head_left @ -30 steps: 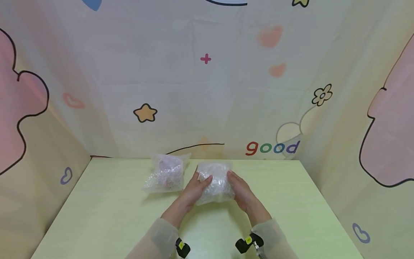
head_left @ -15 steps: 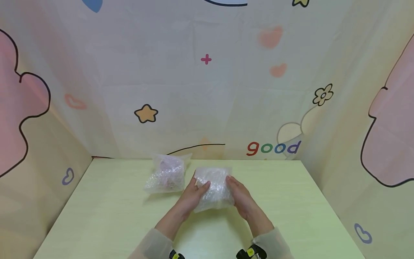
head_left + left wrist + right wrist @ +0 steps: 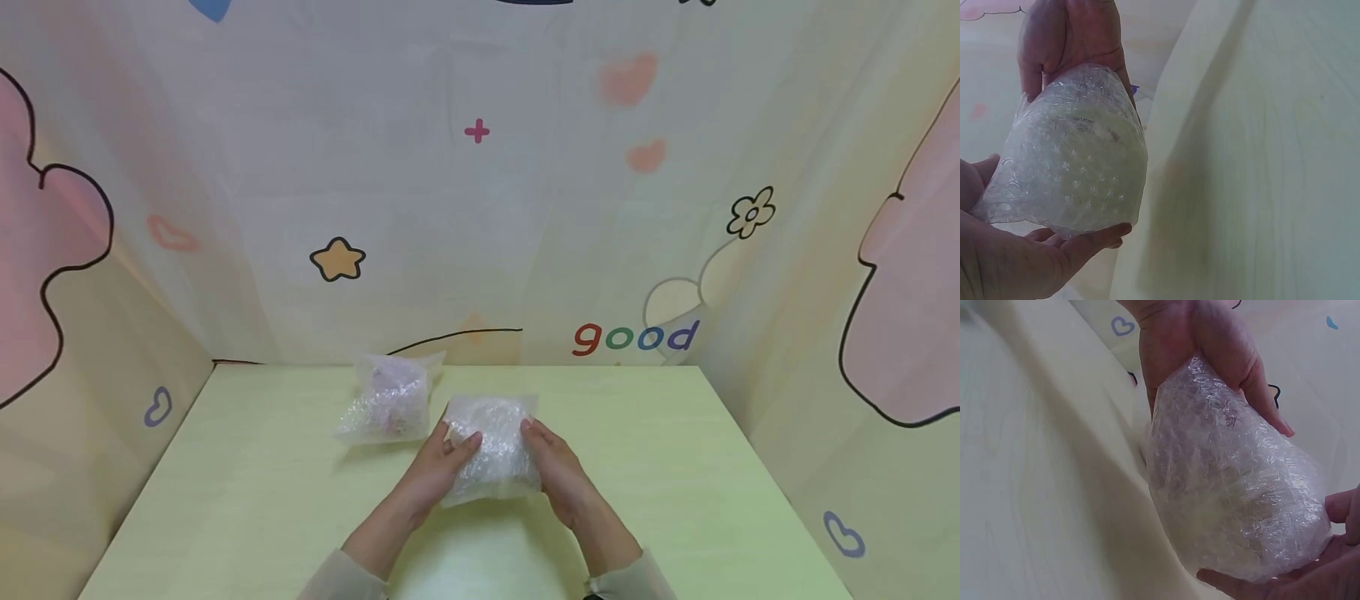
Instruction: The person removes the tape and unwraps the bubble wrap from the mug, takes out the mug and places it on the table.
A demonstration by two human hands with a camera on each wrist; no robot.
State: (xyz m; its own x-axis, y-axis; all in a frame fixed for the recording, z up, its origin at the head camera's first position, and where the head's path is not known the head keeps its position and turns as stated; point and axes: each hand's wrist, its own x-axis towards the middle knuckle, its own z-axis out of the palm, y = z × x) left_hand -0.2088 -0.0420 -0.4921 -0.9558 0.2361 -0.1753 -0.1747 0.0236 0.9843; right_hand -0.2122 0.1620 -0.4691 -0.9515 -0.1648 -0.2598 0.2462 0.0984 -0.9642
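Note:
Both hands hold a clear bubble-wrap package (image 3: 495, 450) above the table, one at each side. My left hand (image 3: 435, 467) grips its left edge, thumb on the near face and fingers behind and under it. On the other side my right hand (image 3: 558, 471) holds the right edge, thumb on top. In the left wrist view the bubble wrap (image 3: 1085, 156) bulges round something pale that I cannot make out. From the right wrist view the same package (image 3: 1235, 494) looks puffed and wrinkled. A second bubble-wrap package (image 3: 392, 400), pinkish inside, lies to the left.
The pale yellow-green table (image 3: 675, 500) ends at the back against a printed cloth backdrop (image 3: 405, 167). More patterned cloth hangs at the left and right sides.
Both hands have drawn the held package toward the person, down in the head view. The second package has stayed in place. The head view has shifted slightly.

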